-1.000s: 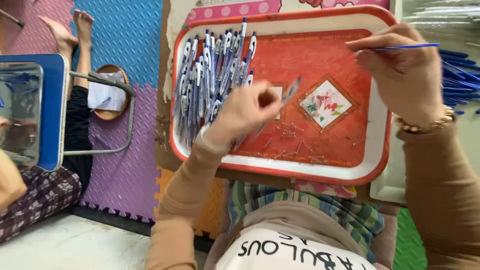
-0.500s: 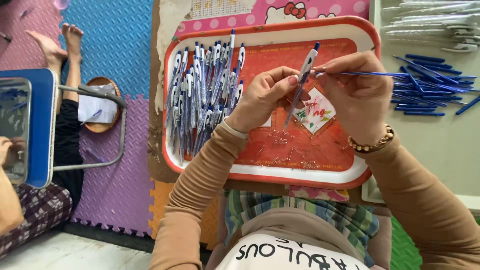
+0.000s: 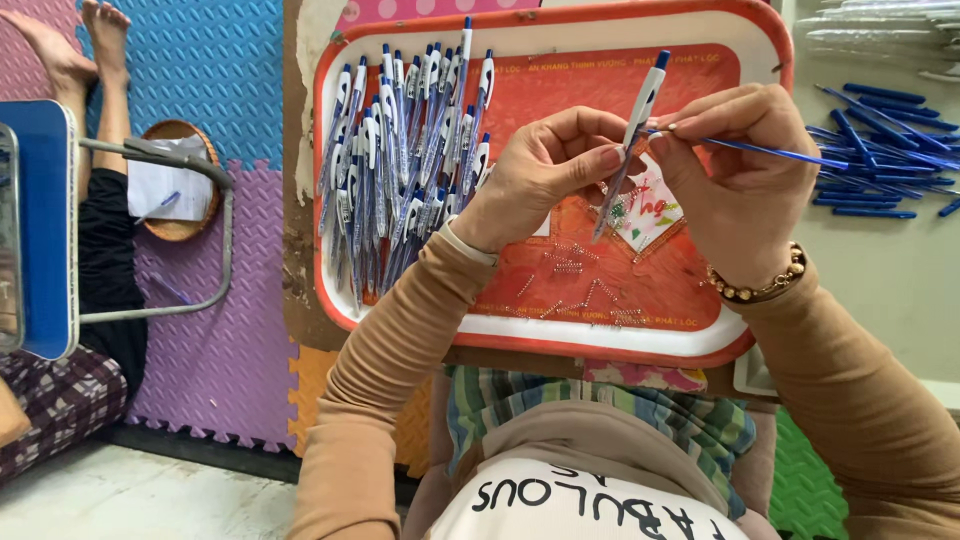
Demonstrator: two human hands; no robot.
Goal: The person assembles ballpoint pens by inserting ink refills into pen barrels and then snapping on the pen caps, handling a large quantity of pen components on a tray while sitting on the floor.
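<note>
Left hand (image 3: 545,175) grip tight on white-and-blue pen barrel (image 3: 634,125), right hand (image 3: 735,175) pinching thin blue refill (image 3: 775,153) above red tray (image 3: 560,325)

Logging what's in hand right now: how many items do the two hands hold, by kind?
White-and-blue pen barrel: 1, in left hand
Thin blue refill: 1, in right hand
Total: 2

The rectangular plastic tray (image 3: 560,345) is red-orange inside with a white band and red rim, and carries a white diamond with a red and green motif (image 3: 650,215) near its middle. The heap of plastic pens (image 3: 400,160) along its left edge is white and blue. The foam floor mats (image 3: 200,60) are textured blue, purple, orange and green. The thin refill rods (image 3: 880,150) are blue. The bead bracelet (image 3: 760,285) is gold and brown.
</note>
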